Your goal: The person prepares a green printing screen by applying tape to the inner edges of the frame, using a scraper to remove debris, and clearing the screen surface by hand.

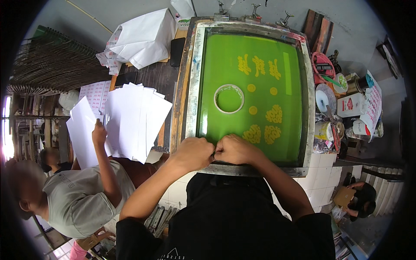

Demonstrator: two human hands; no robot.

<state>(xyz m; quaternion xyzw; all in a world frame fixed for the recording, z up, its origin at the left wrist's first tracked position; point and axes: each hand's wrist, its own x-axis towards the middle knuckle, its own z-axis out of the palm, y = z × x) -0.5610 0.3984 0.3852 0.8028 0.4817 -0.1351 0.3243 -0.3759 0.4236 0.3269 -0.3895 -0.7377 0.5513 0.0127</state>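
Note:
A screen-printing frame (307, 108) with green mesh (212, 52) and yellow motifs lies before me. My left hand (193, 153) and my right hand (234, 149) meet over its near edge, left of the middle. Both have curled fingers, and the knuckles face up. The fingertips come together between the hands; whatever they pinch there is hidden or too small to name. Beyond them a roll of tape (242, 99) lies flat on the mesh, touched by neither hand.
Metal clamps (252, 14) stand along the frame's far side. At left, a person (86, 190) holds white sheets (125, 117). Beside the sheets are a black phone (177, 52) and a white bag (145, 37). Tubs and cans (351, 106) crowd the right. Another person (362, 199) is at far right.

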